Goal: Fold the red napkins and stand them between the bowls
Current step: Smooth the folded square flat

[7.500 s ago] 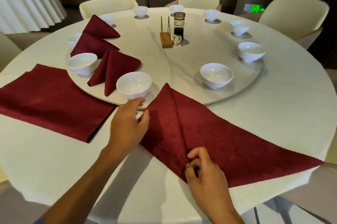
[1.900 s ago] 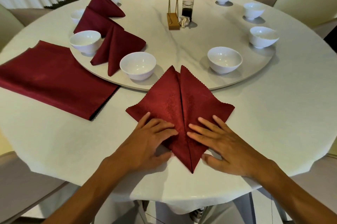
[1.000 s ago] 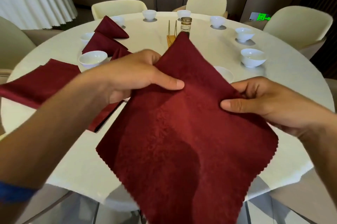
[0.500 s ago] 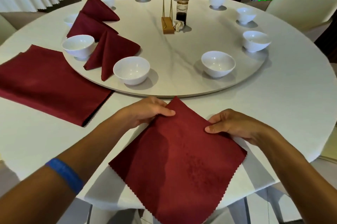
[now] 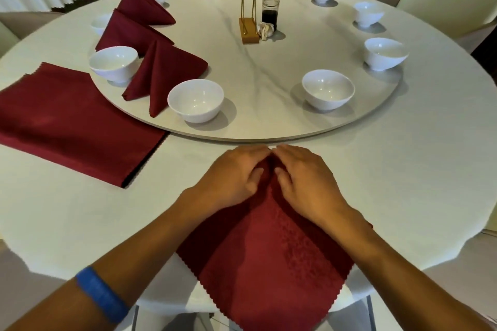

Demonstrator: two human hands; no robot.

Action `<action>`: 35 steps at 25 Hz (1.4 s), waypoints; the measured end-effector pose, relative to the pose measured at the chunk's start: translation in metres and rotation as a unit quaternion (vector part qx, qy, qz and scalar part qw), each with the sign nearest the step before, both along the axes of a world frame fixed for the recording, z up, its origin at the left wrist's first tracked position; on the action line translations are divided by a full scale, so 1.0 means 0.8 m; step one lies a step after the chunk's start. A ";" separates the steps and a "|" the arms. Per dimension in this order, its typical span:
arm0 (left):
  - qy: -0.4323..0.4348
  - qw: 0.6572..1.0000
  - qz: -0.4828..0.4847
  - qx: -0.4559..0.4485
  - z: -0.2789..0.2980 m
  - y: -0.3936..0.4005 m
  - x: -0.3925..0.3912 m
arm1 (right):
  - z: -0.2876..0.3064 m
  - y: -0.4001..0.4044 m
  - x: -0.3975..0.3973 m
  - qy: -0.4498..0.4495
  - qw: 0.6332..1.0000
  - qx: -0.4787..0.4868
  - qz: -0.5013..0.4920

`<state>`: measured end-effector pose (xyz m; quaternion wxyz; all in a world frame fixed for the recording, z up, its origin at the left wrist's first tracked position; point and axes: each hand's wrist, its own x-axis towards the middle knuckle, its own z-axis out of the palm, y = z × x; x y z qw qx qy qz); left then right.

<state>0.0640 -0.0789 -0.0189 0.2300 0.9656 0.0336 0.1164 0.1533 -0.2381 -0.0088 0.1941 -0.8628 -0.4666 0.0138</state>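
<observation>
Napkin (image 5: 269,263) on table (image 5: 403,182) near edge, under both hands; napkin stack (image 5: 67,120) left; turntable (image 5: 269,67) with bowls behind.

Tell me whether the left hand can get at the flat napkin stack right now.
Probably yes: the flat napkin stack lies uncovered just left of the left hand, only bare tablecloth between them.

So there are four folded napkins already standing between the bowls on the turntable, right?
Not four. The head view shows three folded napkins standing between the bowls on the turntable.
</observation>
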 end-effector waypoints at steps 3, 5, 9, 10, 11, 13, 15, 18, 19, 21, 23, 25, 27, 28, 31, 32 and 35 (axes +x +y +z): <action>0.044 0.997 -0.034 0.057 -0.025 -0.010 -0.015 | -0.023 -0.020 -0.010 0.031 0.986 -0.160 0.039; 0.082 0.991 -0.025 0.099 -0.039 -0.001 -0.047 | -0.036 -0.025 -0.009 0.018 0.982 -0.184 0.034; 0.072 0.992 0.034 0.098 -0.056 0.021 -0.174 | -0.043 -0.026 -0.009 -0.003 0.984 -0.175 0.027; 0.070 0.991 0.055 0.096 -0.056 0.024 -0.203 | -0.046 -0.026 -0.009 -0.011 0.984 -0.176 0.026; 0.066 0.990 0.076 0.100 -0.053 0.026 -0.221 | -0.047 -0.026 -0.008 -0.017 0.984 -0.175 0.025; 0.046 0.985 0.113 0.123 -0.042 0.020 -0.217 | -0.049 -0.025 -0.008 -0.022 0.984 -0.174 0.026; 0.031 0.984 0.113 0.132 -0.024 -0.004 -0.169 | -0.049 -0.024 -0.008 -0.020 0.985 -0.172 0.025; 0.057 0.987 0.049 0.140 -0.020 -0.046 -0.081 | -0.047 -0.024 -0.010 -0.020 0.985 -0.168 0.024; 0.074 0.986 0.033 0.148 -0.025 -0.054 -0.062 | -0.048 -0.024 -0.011 -0.020 0.985 -0.168 0.025; 0.102 0.985 0.019 0.140 -0.040 -0.057 -0.047 | -0.048 -0.025 -0.010 -0.013 0.987 -0.158 0.027; 0.109 0.986 0.006 0.123 -0.048 -0.054 -0.046 | -0.046 -0.026 -0.008 0.024 0.990 -0.138 0.028; 0.118 0.985 0.003 0.129 -0.047 -0.054 -0.049 | -0.043 -0.027 -0.005 0.078 0.989 -0.122 0.029; 0.130 0.980 0.008 0.148 -0.045 -0.056 -0.049 | -0.043 -0.037 -0.004 0.052 0.990 -0.132 0.026; 0.135 0.979 0.010 0.154 -0.044 -0.056 -0.048 | -0.044 -0.049 -0.005 0.019 0.989 -0.143 0.023; 0.149 0.977 0.006 0.152 -0.041 -0.056 -0.049 | -0.045 -0.119 -0.012 0.004 0.986 -0.165 -0.011; 0.148 0.978 0.005 0.148 -0.041 -0.056 -0.049 | -0.042 -0.142 -0.016 0.012 0.985 -0.172 -0.028; 0.142 0.979 0.007 0.149 -0.041 -0.058 -0.049 | -0.027 -0.149 -0.023 -0.009 0.974 -0.212 -0.074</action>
